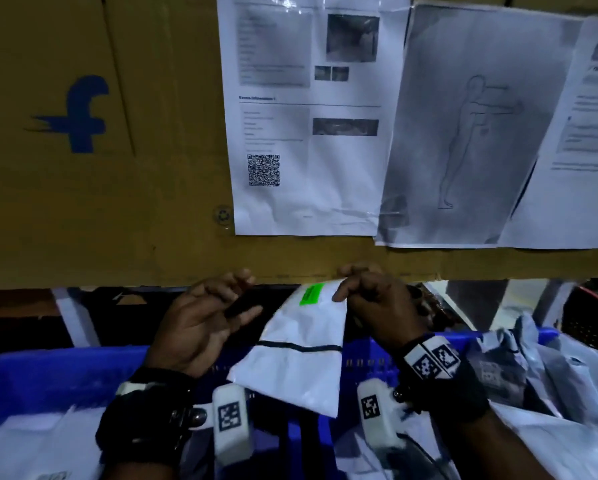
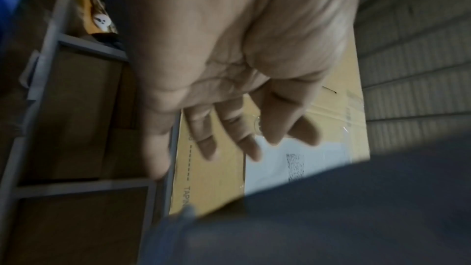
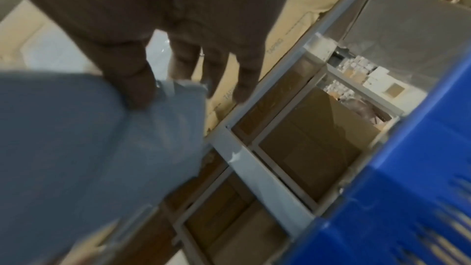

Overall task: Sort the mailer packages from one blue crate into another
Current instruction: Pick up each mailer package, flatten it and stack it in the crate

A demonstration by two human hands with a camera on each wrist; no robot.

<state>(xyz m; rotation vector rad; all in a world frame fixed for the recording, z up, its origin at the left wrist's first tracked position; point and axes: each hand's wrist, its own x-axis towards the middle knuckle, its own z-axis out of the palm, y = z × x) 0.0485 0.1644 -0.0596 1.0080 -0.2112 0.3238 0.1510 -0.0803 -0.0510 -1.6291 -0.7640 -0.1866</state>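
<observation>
A white mailer package point(image 1: 301, 344) with a green label and a black stripe hangs in the air between two blue crates. My right hand point(image 1: 370, 299) pinches its top right corner; the right wrist view shows the thumb pressed on the grey mailer point(image 3: 102, 138). To the left of the mailer, my left hand point(image 1: 214, 313) has its fingers spread and loose and holds nothing. In the left wrist view the left hand's fingers point(image 2: 244, 128) are straight above the dark mailer point(image 2: 331, 219). The left blue crate point(image 1: 48, 379) and the right blue crate point(image 1: 370, 355) both hold mailers.
A cardboard wall point(image 1: 83, 168) with taped paper sheets point(image 1: 308, 116) rises just behind the crates. Several grey and white mailers point(image 1: 532, 375) are heaped in the right crate. Grey metal shelf frames point(image 3: 254, 168) with cardboard boxes stand beyond the crates.
</observation>
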